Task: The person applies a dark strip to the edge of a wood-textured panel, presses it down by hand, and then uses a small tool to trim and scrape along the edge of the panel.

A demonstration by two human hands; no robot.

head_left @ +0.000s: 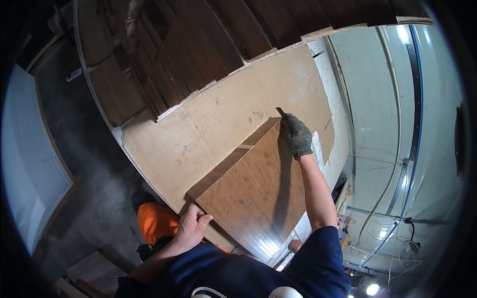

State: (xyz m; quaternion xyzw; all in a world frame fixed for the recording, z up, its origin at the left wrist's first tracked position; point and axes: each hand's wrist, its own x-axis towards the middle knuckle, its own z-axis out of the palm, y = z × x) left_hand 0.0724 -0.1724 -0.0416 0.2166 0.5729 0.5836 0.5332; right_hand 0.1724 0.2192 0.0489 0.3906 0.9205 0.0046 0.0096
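A brown wood-grain panel lies tilted on the work table, its near part shining with reflected light. At its left corner my bare left hand has its fingers curled against the edge, gripping it. My right hand, in a grey knit glove, is closed at the far right corner of the panel. A short dark flat strip, like a tool's end, sticks out past its fingers; its kind does not show clearly. A second brown board edge shows along the panel's far side.
A stack of dark brown boards covers the far part of the tan table top. White sheet material lies at the right. A pale panel stands at the left. Cables run along the right wall.
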